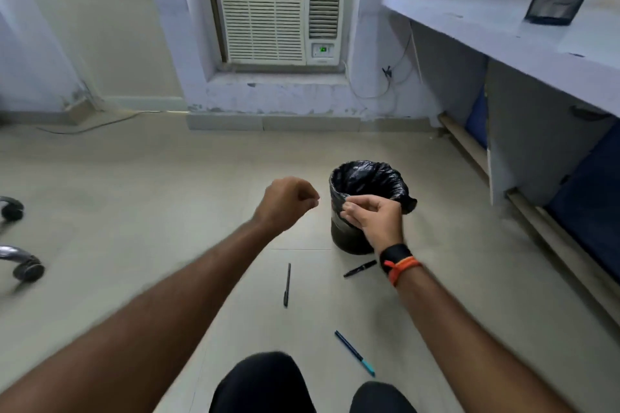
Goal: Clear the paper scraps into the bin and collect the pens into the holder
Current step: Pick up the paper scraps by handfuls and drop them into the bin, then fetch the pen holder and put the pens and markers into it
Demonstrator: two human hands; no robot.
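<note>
- Bin: on the floor ahead of me, left of the counter.
- Three pens, between bin and my knees: one left, one beside the bin's base, one nearest me.
- My right hand: at the bin's near rim; left hand: just left of it.

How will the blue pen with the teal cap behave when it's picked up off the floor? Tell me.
The blue pen looks slim and round, so a nudge on the smooth floor tiles would probably roll it. It lies flat, so fingertips may have to pinch it from the sides. It is likely stiff and light, easy for one hand.
</note>
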